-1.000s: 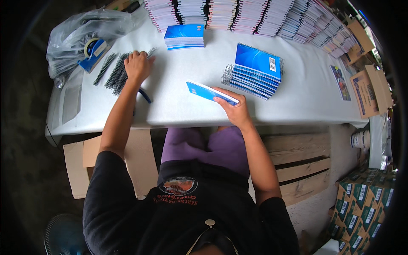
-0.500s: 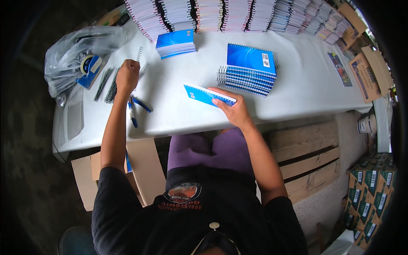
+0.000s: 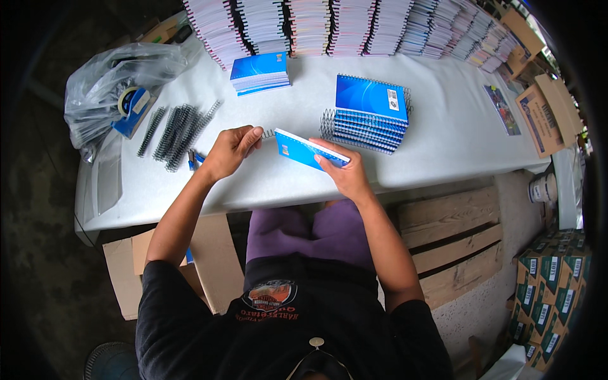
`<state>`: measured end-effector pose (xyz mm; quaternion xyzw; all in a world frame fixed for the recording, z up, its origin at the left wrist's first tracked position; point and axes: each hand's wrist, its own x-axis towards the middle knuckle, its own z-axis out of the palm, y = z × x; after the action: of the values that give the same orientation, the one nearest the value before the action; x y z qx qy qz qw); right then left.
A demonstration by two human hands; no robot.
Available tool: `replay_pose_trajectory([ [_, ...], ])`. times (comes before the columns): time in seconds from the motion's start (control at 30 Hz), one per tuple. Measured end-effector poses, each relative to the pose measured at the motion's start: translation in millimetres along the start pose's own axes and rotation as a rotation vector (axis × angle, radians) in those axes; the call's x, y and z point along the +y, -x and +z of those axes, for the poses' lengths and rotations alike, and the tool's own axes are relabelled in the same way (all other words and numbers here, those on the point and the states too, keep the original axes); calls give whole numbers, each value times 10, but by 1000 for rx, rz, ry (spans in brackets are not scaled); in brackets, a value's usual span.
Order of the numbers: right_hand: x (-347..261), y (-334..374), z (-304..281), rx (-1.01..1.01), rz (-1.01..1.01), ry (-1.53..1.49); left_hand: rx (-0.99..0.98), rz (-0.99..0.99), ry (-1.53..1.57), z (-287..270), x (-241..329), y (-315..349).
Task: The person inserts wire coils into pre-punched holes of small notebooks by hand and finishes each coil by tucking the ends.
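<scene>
My right hand (image 3: 345,168) grips a blue notebook (image 3: 297,152) tilted above the table, its white page edge upward and a row of punched holes showing along the cover. In my left hand (image 3: 235,151), closed in a pinch, is a dark wire spiral (image 3: 268,133), whose free end reaches the notebook's left corner. I cannot tell whether the tip is in a hole. Beyond the left hand lies a heap of loose spirals (image 3: 180,133). Blue-handled pliers (image 3: 192,159) lie by the left forearm, partly hidden by it.
A stack of spiral-bound notebooks (image 3: 370,95) stands to the right, a pile of unbound blue ones (image 3: 259,66) at centre back. Tall stacks of bound pages (image 3: 310,28) line the far edge. A tape dispenser (image 3: 133,113) and plastic bag (image 3: 95,82) sit left; a cardboard box (image 3: 543,120) stands right.
My left hand has come from the heap of spirals rightward and nearer, bringing one spiral to the notebook's corner. The right hand still holds the notebook, almost in place.
</scene>
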<state>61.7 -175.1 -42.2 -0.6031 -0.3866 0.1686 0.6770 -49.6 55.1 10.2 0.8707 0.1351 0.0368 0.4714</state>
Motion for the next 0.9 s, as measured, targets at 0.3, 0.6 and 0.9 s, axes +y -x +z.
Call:
replay_pose_trajectory([
  [0.3, -30, 12, -14, -22, 39, -43, -177, -354, 280, -133, 217, -108],
  [0.6, 2, 23, -6, -22, 50, -30, 28, 496, -284, -85, 238, -136],
  [0.9, -24, 31, 10, 11, 104, 27, -145, 329, -303, -122, 333, -132],
])
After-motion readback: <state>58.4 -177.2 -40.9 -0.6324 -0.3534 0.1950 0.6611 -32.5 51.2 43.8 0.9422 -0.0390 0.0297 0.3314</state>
